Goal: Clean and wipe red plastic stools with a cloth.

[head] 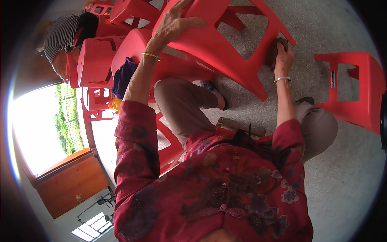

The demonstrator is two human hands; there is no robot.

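Observation:
A red plastic stool lies tilted on its side in front of me, its legs pointing right. My left hand, with a gold-coloured bangle at the wrist, rests spread on the stool near its seat end, thumb apart from the fingers. My right hand, with a silver-coloured bangle, holds a dark brown cloth against one of the stool's legs. A dark purple cloth hangs over another red stool beside my left forearm.
Several red stools crowd the left, where a person in a striped top bends over. Another red stool stands at the right on the speckled floor. A wooden bar lies low between my legs. An open doorway is at the far left.

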